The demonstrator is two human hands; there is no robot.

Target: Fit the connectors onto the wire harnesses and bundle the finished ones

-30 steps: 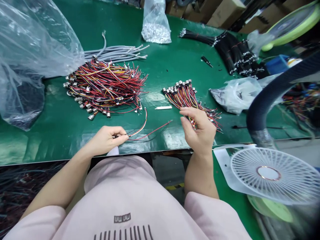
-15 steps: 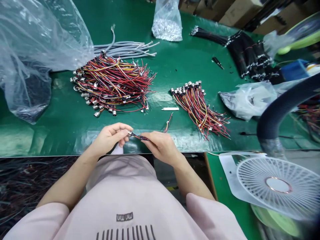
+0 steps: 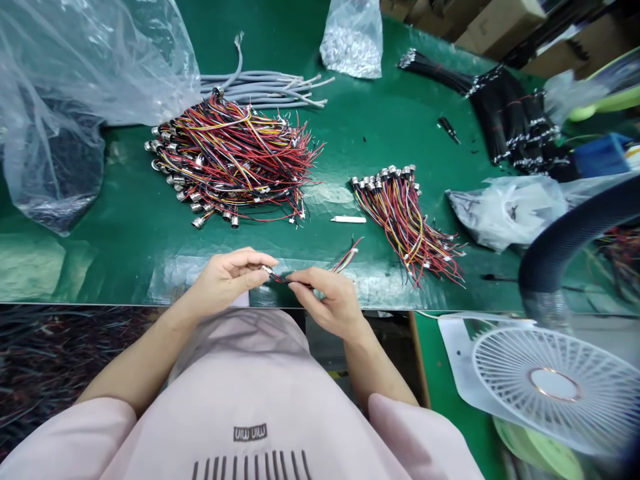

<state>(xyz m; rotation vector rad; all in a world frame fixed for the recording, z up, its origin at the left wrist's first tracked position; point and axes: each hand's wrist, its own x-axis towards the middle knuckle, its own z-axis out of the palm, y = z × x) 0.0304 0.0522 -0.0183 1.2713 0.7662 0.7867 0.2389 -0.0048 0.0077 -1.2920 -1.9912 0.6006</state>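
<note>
Close to the table's front edge, my left hand (image 3: pixel 230 277) pinches the metal connector end of a wired connector (image 3: pixel 277 275). My right hand (image 3: pixel 327 297) is closed on the dark wires just behind that connector. The loose red, white and dark wire ends stick out past the right hand's knuckles. Beyond my hands lies a large pile of similar wired connectors (image 3: pixel 240 163), with metal ends mostly to the left. To the right is a smaller, neater bunch of wired connectors (image 3: pixel 407 223). A white pen-like tool (image 3: pixel 349 219) lies between the two groups.
Grey cables (image 3: pixel 270 90) lie behind the large pile. Clear plastic bags stand at the far left (image 3: pixel 55 160) and back (image 3: pixel 351 43). Black cable bundles (image 3: pixel 493 117) and a small black tool (image 3: pixel 449 129) are at right. A white fan (image 3: pixel 555 385) and dark flexible tube (image 3: pixel 560 233) occupy the near right.
The view has shifted slightly. Both hands still hold the connector; the right fingers now pinch the wires with their tips, and more of the wire ends show beyond the right hand.
</note>
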